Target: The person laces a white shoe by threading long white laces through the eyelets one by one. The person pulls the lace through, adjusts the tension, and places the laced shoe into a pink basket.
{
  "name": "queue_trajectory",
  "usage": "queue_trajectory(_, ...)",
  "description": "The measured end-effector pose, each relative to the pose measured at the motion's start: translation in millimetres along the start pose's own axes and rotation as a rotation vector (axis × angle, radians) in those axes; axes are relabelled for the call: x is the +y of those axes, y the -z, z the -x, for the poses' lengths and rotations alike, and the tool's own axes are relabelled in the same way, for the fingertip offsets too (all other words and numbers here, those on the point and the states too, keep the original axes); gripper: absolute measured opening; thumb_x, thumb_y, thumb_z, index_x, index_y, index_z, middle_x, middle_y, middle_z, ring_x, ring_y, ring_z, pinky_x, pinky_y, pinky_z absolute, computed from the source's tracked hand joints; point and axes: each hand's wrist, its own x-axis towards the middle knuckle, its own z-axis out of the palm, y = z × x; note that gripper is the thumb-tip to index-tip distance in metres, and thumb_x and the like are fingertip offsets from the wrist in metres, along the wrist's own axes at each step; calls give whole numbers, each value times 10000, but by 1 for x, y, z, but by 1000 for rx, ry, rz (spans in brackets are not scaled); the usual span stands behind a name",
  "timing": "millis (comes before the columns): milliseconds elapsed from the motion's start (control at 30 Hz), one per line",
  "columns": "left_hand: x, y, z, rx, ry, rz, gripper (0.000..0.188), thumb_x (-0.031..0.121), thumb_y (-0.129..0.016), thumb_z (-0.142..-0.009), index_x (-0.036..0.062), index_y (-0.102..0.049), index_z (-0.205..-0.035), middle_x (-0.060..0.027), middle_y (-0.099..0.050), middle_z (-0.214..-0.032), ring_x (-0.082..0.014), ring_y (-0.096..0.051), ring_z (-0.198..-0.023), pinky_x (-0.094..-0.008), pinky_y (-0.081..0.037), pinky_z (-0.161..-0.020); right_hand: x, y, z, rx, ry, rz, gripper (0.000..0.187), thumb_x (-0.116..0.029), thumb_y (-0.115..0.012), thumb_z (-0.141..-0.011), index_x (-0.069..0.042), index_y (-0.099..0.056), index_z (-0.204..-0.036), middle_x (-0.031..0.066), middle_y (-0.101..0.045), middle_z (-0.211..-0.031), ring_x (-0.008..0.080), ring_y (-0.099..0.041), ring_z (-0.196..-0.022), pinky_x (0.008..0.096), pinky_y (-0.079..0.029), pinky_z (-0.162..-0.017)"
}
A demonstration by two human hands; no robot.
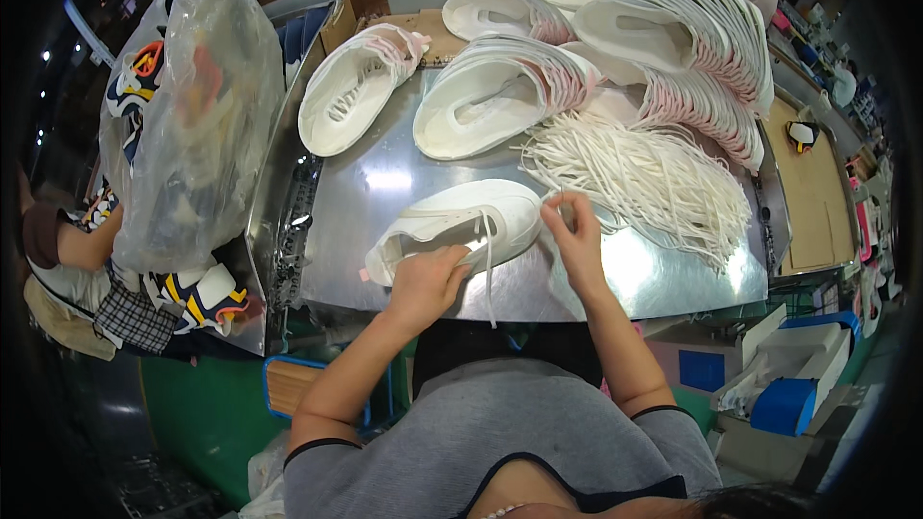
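A white shoe upper (510,200) lies on its side on the metal tabletop (336,187), its toe to the right and a small pink tab at its heel. My left hand (423,279) is closed on the edge of its opening. From the eyelet area a white lace (490,279) hangs over the near side. Just right of the toe, my right hand (577,240) has thumb and forefinger pinched together. Whatever is between those fingertips is too small to make out. Close beyond that hand spreads a heap of loose white laces (654,183).
Nested stacks of white uppers (471,120) fill the far right of the table. A separate upper with lacing (351,101) lies far left. Left of the table stands a clear plastic bag (192,163) of colourful shoe parts, beside another person's arm (91,245). A cardboard-covered surface (812,197) adjoins the right.
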Motion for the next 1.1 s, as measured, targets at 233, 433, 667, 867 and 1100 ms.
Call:
queue_trajectory(233, 28, 0, -16, 150, -124, -62, 171, 96, -670, -855, 70, -634, -1021, -129, -652, -811, -343, -643, -722, -436, -493, -619, -12, -21, 36, -468, -449, -331, 251, -287, -694, -924, -42, -697, -981, -25, -606, -702, 42, -536, -612, 197, -392, -524)
queue_trajectory(433, 22, 26, -26, 248, -16, 51, 204, 83, -676, -858, 31, -650, -1054, -184, -680, -899, -383, -661, -768, -426, -515, -660, -27, 0, 57, -812, -237, -93, 282, -324, -618, -981, -58, -671, -902, -2, -601, -689, 84, -550, -637, 263, -444, -577)
queue_trajectory(667, 38, 92, -43, 444, -33, 268, 272, 111, -686, -887, 18, -645, -1139, -174, -686, -845, -259, -677, -740, -333, -503, -681, 2, 101, 142, -807, -197, 438, 159, -154, -695, -874, -27, -694, -969, 109, -611, -877, 255, -636, -799, 352, -496, -728)
queue_trajectory(867, -3, 17, -15, -109, -31, 100, 288, 164, -695, -874, 76, -650, -1145, -168, -699, -969, -341, -679, -865, -411, -512, -736, -21, 63, 104, -460, -372, -75, 190, -167, -737, -883, -25, -728, -1008, 41, -704, -874, 104, -624, -780, 272, -490, -710)
queue_trajectory(1100, 8, 17, -11, -302, 59, 8, 299, 199, -654, -909, 60, -624, -1172, -149, -682, -1026, -371, -643, -959, -448, -512, -802, -17, -21, 33, -314, -172, -79, 195, -134, -753, -852, -22, -745, -1012, 19, -705, -806, 54, -592, -750, 234, -483, -680)
